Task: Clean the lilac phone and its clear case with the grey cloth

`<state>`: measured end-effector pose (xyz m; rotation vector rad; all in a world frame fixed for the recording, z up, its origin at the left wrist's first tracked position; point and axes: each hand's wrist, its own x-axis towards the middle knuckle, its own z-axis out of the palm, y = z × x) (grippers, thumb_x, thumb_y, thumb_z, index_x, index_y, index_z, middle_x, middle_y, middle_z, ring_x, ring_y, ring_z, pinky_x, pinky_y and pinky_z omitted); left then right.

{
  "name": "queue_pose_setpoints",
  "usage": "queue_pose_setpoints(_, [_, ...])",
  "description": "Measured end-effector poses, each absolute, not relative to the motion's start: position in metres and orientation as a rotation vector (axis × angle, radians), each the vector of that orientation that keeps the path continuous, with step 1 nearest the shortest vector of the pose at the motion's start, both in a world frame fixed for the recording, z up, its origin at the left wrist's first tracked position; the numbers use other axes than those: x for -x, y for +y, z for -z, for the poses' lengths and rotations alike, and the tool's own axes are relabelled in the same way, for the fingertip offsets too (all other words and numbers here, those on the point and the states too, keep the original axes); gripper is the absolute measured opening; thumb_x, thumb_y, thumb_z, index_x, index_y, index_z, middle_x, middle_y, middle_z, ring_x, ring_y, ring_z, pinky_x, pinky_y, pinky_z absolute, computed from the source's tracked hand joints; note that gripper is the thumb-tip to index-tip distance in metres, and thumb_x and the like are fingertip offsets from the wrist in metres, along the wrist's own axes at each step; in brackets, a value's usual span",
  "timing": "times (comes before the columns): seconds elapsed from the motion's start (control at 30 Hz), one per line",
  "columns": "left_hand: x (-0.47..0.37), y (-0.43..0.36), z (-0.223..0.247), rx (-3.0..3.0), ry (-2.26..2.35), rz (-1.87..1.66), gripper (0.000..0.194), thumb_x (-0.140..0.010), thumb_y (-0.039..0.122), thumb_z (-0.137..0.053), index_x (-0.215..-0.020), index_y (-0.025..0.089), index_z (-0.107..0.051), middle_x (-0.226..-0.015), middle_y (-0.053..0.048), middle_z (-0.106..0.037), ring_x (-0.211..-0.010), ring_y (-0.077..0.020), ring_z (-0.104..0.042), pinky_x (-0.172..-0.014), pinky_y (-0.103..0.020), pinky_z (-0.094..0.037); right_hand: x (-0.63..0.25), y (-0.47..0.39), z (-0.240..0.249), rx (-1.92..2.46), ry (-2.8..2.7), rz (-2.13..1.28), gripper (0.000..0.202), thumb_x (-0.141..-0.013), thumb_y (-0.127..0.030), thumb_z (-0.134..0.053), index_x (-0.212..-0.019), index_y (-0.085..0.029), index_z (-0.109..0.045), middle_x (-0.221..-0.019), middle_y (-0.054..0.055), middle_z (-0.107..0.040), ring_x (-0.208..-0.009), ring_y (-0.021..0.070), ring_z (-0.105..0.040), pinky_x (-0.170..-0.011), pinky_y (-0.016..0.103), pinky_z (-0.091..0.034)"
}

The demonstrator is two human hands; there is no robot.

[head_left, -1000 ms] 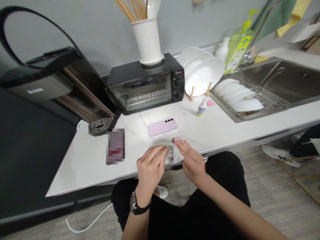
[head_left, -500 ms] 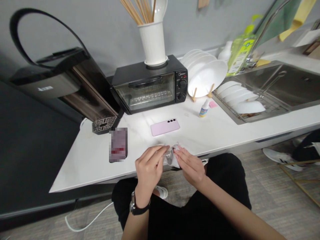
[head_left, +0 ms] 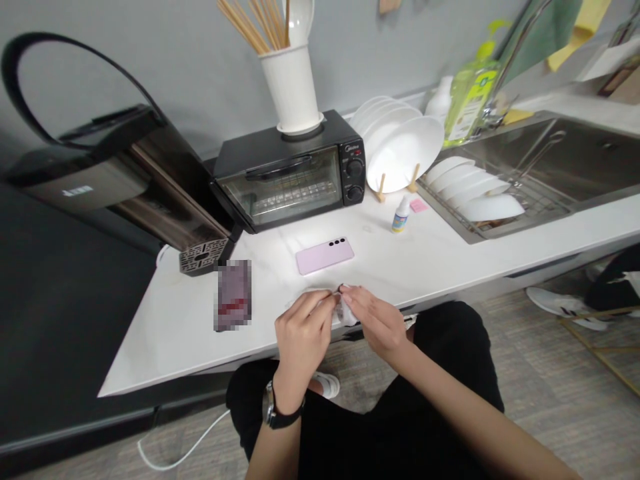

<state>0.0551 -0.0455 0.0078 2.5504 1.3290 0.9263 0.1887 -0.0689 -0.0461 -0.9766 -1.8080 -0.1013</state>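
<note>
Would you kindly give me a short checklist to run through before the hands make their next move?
1. Left hand and right hand both gripping the crumpled pale material: ok.
2. Material's full shape and contents visible: not ok, the hands cover much of it.
3. Lilac phone flat and clear of both hands: ok.
4. Small bottle upright on the counter: ok.
5. Small bottle's fill level: cannot tell.

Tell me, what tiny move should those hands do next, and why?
Perhaps the left hand and right hand should ease slightly apart without letting go: their fingers meet at the crumpled white piece and cover part of it, so it is hard to see. Going gently seems wise, as the lilac phone lies just beyond them.
</note>
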Motion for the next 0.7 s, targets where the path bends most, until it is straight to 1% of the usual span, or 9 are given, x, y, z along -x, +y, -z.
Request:
queue_pose_setpoints(0.1, [-0.057,-0.043,-0.003,-2.520,1.300,-1.001,0.023,-0.068,0.016,-0.043,-0.087,0.026,-0.052,-0.083,0.003,-0.058,-0.079,-0.0140,-0.052,-0.074,-0.029,-0.040,-0.202,-0.068,0.044,1.225,-1.733,-0.175,0.041,-0.072,-0.009,-0.033,-0.110,-0.022,-0.034,-0.108,0.001,-0.042,-0.097,0.0183,-0.040,-0.084,0.029,-0.038])
queue_pose_setpoints(0.2, [-0.055,-0.040,0.002,-2.475,1.358,-1.022,0.023,-0.066,0.018,-0.047,-0.087,0.026,-0.053,-0.082,0.003,-0.058,-0.083,-0.0148,-0.051,-0.082,-0.032,-0.035,-0.214,-0.066,0.041,1.382,-1.627,-0.266,0.037,-0.073,-0.013,-0.031,-0.109,-0.021,-0.035,-0.104,0.003,-0.046,-0.093,0.0185,-0.044,-0.080,0.029,-0.040])
queue_pose_setpoints(0.3, [-0.049,-0.035,0.007,-2.350,1.413,-1.047,0.021,-0.065,0.021,-0.048,-0.084,0.025,-0.054,-0.083,0.001,-0.058,-0.081,-0.0162,-0.051,-0.077,-0.031,-0.038,-0.221,-0.061,0.038,1.531,-1.518,-0.276,0.032,-0.074,-0.018,-0.032,-0.104,-0.022,-0.041,-0.095,0.004,-0.053,-0.082,0.0193,-0.050,-0.070,0.031,-0.043])
queue_pose_setpoints(0.4, [-0.043,-0.030,0.012,-2.185,1.397,-1.007,0.017,-0.066,0.022,-0.047,-0.081,0.023,-0.054,-0.081,0.001,-0.058,-0.078,-0.0144,-0.052,-0.072,-0.027,-0.041,-0.225,-0.054,0.034,1.600,-1.517,-0.322,0.025,-0.073,-0.021,-0.036,-0.094,-0.020,-0.049,-0.082,0.004,-0.058,-0.070,0.0169,-0.054,-0.061,0.027,-0.042])
queue_pose_setpoints(0.5, [-0.039,-0.026,0.016,-2.072,1.439,-1.037,0.016,-0.066,0.022,-0.046,-0.081,0.021,-0.054,-0.081,0.001,-0.059,-0.076,-0.0132,-0.053,-0.071,-0.025,-0.041,-0.235,-0.046,0.029,1.601,-1.529,-0.334,0.021,-0.072,-0.021,-0.038,-0.086,-0.019,-0.053,-0.072,0.001,-0.059,-0.063,0.0131,-0.053,-0.057,0.023,-0.040])
queue_pose_setpoints(0.57, [-0.038,-0.024,0.018,-2.034,1.468,-1.063,0.016,-0.066,0.023,-0.047,-0.080,0.020,-0.054,-0.078,0.001,-0.059,-0.074,-0.0134,-0.054,-0.069,-0.025,-0.042,-0.245,-0.043,0.026,1.619,-1.490,-0.299,0.023,-0.073,-0.022,-0.035,-0.087,-0.017,-0.052,-0.073,0.002,-0.058,-0.063,0.0125,-0.053,-0.058,0.023,-0.039])
queue_pose_setpoints(0.63, [-0.039,-0.022,0.021,-2.002,1.474,-1.063,0.015,-0.065,0.024,-0.048,-0.078,0.020,-0.054,-0.075,0.001,-0.060,-0.072,-0.0137,-0.054,-0.067,-0.025,-0.042,-0.256,-0.043,0.023,1.648,-1.434,-0.250,0.026,-0.074,-0.021,-0.032,-0.094,-0.015,-0.049,-0.080,0.004,-0.057,-0.067,0.0134,-0.052,-0.060,0.024,-0.039])
queue_pose_setpoints(0.7, [-0.041,-0.020,0.023,-1.969,1.466,-1.057,0.015,-0.066,0.025,-0.047,-0.078,0.020,-0.054,-0.075,0.002,-0.060,-0.072,-0.0134,-0.054,-0.067,-0.025,-0.042,-0.260,-0.046,0.020,1.661,-1.387,-0.189,0.028,-0.075,-0.020,-0.032,-0.099,-0.015,-0.045,-0.088,0.006,-0.055,-0.073,0.0146,-0.051,-0.063,0.026,-0.039])
